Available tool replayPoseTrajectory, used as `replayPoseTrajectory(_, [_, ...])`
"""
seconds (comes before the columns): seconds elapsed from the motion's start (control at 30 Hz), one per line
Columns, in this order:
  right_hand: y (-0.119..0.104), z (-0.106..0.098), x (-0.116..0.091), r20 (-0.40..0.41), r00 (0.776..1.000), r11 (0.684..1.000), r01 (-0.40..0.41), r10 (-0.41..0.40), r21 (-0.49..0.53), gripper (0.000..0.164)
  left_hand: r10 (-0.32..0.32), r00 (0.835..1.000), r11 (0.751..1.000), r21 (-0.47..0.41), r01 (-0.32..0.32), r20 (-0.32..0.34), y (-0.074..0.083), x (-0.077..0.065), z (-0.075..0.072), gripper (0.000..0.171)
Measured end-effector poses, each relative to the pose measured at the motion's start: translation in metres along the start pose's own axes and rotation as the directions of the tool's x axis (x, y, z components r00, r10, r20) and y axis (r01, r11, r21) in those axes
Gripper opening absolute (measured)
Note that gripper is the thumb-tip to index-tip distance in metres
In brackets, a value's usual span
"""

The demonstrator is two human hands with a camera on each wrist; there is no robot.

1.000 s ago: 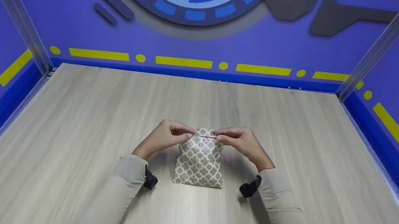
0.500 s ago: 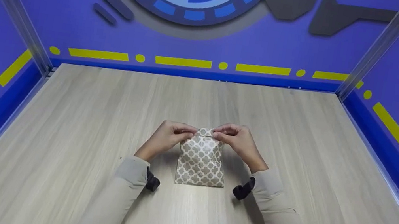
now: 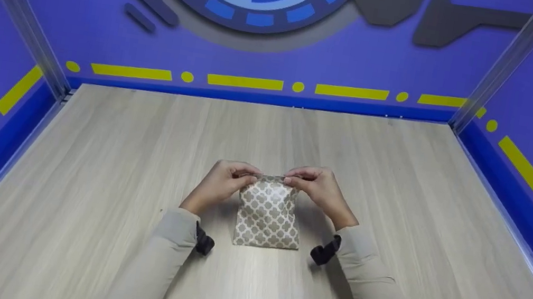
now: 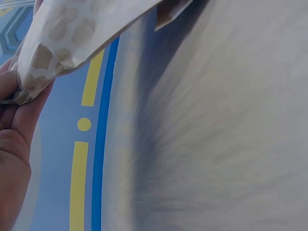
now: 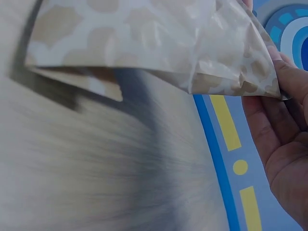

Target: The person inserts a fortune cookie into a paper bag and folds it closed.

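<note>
A paper bag (image 3: 269, 217) with a beige and white quatrefoil pattern is at the middle of the table, its folded top edge facing the far wall. My left hand (image 3: 222, 182) pinches the top left corner between thumb and fingers. At the top right corner, my right hand (image 3: 320, 190) does the same. In the left wrist view the bag (image 4: 72, 33) slants up from the thumb, its paper creased near the grip. The right wrist view shows the bag's side (image 5: 144, 38) and a loose flap at its bottom end. What the bag contains is hidden.
The wood-grain table (image 3: 112, 146) has blue walls behind it and at both sides, with yellow stripes (image 3: 245, 82) along the back wall. Black wrist cameras (image 3: 203, 242) hang below both sleeves. Metal posts (image 3: 499, 63) stand at the back corners.
The light flap at the bag's top has folded over, leaving a narrower, darker edge between my hands. My right forearm has shifted slightly inward; both hands keep their pinch.
</note>
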State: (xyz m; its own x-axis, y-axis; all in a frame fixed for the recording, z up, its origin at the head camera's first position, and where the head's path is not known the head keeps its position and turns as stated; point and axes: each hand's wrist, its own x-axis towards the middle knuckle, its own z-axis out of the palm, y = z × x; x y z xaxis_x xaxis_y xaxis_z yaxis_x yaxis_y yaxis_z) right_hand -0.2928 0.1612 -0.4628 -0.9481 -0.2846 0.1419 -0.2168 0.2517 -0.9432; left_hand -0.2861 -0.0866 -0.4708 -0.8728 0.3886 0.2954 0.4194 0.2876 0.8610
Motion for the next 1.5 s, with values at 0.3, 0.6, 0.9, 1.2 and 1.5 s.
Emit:
replayPoseTrajectory(0.3, [0.003,-0.007,-0.001,0.049,0.999,1.000,0.015,-0.015,-0.013,0.024,-0.023,0.999,0.998,-0.057,0.020,-0.040,0.001,0.001,0.001,0.014])
replayPoseTrajectory(0.6, [0.002,-0.011,-0.002,0.107,0.991,0.997,0.072,-0.075,0.034,0.021,-0.075,0.991,0.990,-0.123,0.062,-0.108,0.004,0.001,0.000,0.009])
replayPoseTrajectory(0.9, [0.004,-0.018,-0.004,0.149,0.984,0.994,0.101,-0.095,-0.031,0.026,-0.066,0.998,0.991,-0.114,0.068,0.020,0.001,-0.001,-0.008,0.020])
replayPoseTrajectory(1.2, [0.004,-0.022,-0.006,0.120,0.992,0.998,0.055,-0.050,-0.037,0.026,-0.043,0.999,0.999,-0.004,0.043,0.008,-0.002,-0.004,-0.007,0.018])
replayPoseTrajectory(1.5, [0.004,-0.020,-0.004,0.017,0.996,0.996,0.087,-0.087,-0.018,0.014,-0.042,0.983,0.999,0.013,0.045,-0.176,-0.002,-0.002,-0.002,0.006])
